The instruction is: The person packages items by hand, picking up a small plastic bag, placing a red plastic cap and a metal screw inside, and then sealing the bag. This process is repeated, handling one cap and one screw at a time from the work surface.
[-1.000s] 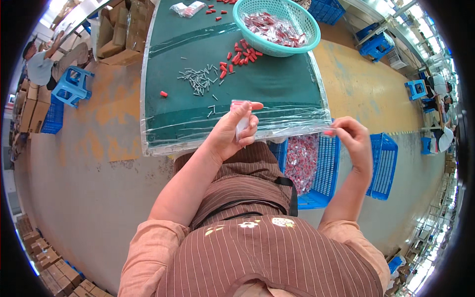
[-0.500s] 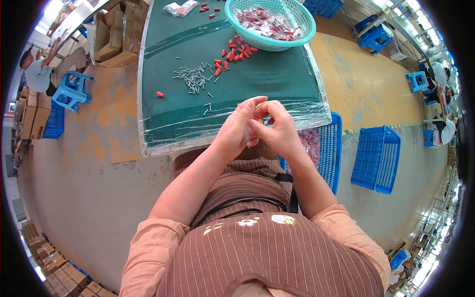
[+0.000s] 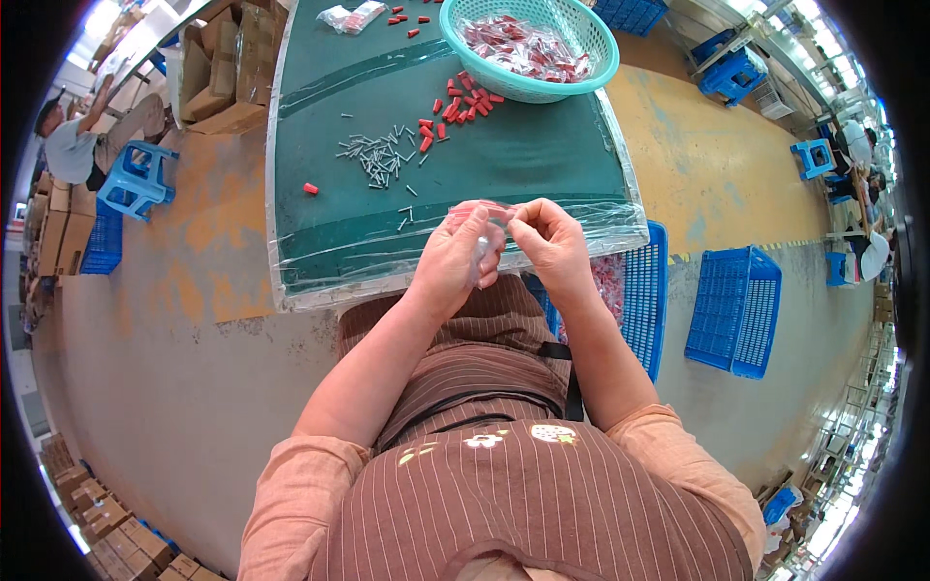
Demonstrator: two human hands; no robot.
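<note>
- A worker's left hand (image 3: pixel 455 261) curls at a green-topped table's (image 3: pixel 334 232) near edge, its thumb and forefinger pinching a small, red-marked clear packet (image 3: pixel 481 207); more clear plastic (image 3: pixel 480 250) shows within the bent lower fingers.
- The right hand (image 3: pixel 555 250) stands at three o'clock from the left, thumb and forefinger drawn together in what looks like a pinch on the packet's right end; the exact contact is too small to tell.
- The packet lies at one o'clock from the left palm and toward ten from the right, its long axis running roughly from nine to three between the two hands. The left, overlapping most of it, is the nearer.
- Grey metal pins (image 3: pixel 373 160) scatter toward eleven from the left hand, red plugs (image 3: pixel 457 108) cluster at twelve, and a turquoise basket (image 3: pixel 523 89) of packets sits toward one.
- At four o'clock from the right hand stands a blue crate (image 3: pixel 647 298).
</note>
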